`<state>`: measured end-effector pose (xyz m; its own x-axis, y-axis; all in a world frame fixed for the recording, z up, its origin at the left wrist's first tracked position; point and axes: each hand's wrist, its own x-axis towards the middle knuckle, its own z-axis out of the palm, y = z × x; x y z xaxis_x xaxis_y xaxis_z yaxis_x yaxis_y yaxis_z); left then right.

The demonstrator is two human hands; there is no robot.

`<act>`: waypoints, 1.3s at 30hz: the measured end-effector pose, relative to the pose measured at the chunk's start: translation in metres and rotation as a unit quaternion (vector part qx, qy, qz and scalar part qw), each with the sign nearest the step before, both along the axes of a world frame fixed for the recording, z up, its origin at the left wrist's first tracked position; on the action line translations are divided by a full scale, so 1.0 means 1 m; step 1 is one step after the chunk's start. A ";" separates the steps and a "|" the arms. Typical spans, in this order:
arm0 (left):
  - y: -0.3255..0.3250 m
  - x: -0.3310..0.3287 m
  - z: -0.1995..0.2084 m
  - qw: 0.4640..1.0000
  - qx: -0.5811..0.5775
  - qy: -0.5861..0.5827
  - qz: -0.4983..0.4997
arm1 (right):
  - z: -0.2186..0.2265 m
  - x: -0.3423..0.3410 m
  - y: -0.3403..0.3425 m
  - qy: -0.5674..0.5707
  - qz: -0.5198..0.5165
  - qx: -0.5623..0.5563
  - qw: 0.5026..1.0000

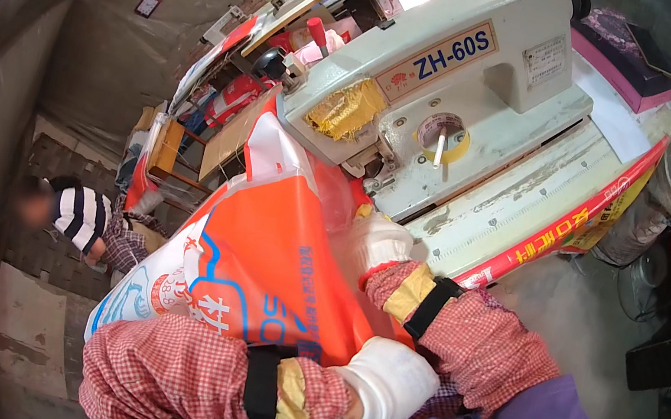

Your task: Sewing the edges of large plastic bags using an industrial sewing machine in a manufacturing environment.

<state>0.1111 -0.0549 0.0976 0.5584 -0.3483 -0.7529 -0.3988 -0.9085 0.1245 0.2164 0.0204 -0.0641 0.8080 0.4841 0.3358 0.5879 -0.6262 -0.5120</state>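
Observation:
A large orange, white and blue plastic sack (324,282) stretches from my lap up to the sewing head of an industrial sewing machine (472,64). My left hand (389,380), in a white knit glove, is curled on the sack's lower right edge, its fingers mostly turned from view. Farther up, my right hand (378,243), in a white glove with a red cuff, grips the sack's edge close to the needle area. The glove hides exactly how its fingers lie. Both forearms wear red checked sleeves with black bands.
A tape roll (443,137) sits on the machine's arm. A pink and black box (628,54) stands behind the machine on the right. Beyond the sack, a person in a striped top (80,213) sits low at the left. A cluttered workbench (306,7) stands at the back.

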 end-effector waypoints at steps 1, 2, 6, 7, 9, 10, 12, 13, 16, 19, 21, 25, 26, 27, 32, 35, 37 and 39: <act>0.000 0.003 0.001 1.000 -0.021 -0.002 0.017 | 0.004 0.002 -0.004 0.017 0.001 0.010 1.000; 0.002 0.007 0.003 1.000 -0.014 0.015 -0.014 | 0.008 0.001 -0.012 0.055 0.015 -0.015 0.998; 0.025 0.010 0.011 0.997 0.007 -0.043 -0.063 | 0.026 -0.011 -0.054 0.298 0.069 -0.104 0.946; 0.034 0.008 0.014 0.997 -0.023 -0.063 -0.031 | 0.030 -0.018 -0.065 0.280 0.072 -0.135 0.948; 0.045 0.003 0.016 0.999 -0.010 -0.042 0.010 | 0.037 -0.020 -0.082 0.363 0.100 -0.081 0.923; 0.048 0.001 0.016 0.999 -0.023 -0.044 0.009 | 0.039 -0.024 -0.091 0.344 0.088 -0.037 0.934; 0.052 -0.002 0.015 0.998 -0.031 -0.044 -0.012 | 0.040 -0.018 -0.097 0.381 0.110 -0.040 0.917; 0.052 -0.003 0.014 0.998 -0.046 -0.045 -0.017 | 0.038 -0.010 -0.096 0.373 0.133 -0.016 0.918; 0.049 -0.003 0.012 0.998 -0.026 -0.043 -0.044 | 0.028 0.022 -0.076 0.343 0.171 -0.051 0.922; 0.049 -0.007 0.016 0.995 -0.032 -0.050 -0.077 | 0.014 0.044 -0.049 0.161 0.296 -0.208 0.918; 0.049 -0.014 0.020 0.991 -0.033 -0.053 -0.117 | 0.006 0.046 -0.041 0.079 0.324 -0.226 0.915; 0.050 -0.026 0.021 0.988 -0.044 -0.099 -0.114 | -0.004 0.047 -0.039 0.029 0.335 -0.246 0.909; 0.050 -0.025 0.018 0.988 -0.052 -0.101 -0.109 | -0.005 0.050 -0.040 0.013 0.343 -0.252 0.905; 0.051 -0.021 0.014 0.987 -0.060 -0.103 -0.105 | -0.006 0.051 -0.038 0.045 0.333 -0.224 0.915; 0.068 0.025 -0.011 0.984 0.033 -0.155 -0.083 | -0.008 0.059 -0.022 0.018 0.339 -0.219 0.915; 0.100 0.060 -0.024 0.977 0.117 -0.171 -0.057 | -0.006 0.058 -0.021 0.050 0.354 -0.184 0.916; 0.126 0.077 -0.039 0.971 0.148 -0.183 -0.030 | -0.001 0.055 -0.025 0.094 0.364 -0.148 0.915; 0.155 0.092 -0.062 0.965 0.175 -0.194 0.007 | 0.009 0.049 -0.031 0.572 0.246 0.082 0.778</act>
<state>0.2030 0.0996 0.0352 0.8248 -0.1006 -0.5564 -0.3405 -0.8740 -0.3468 0.2657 -0.0103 -0.0552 0.3537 0.8555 -0.3782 -0.1641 -0.3414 -0.9255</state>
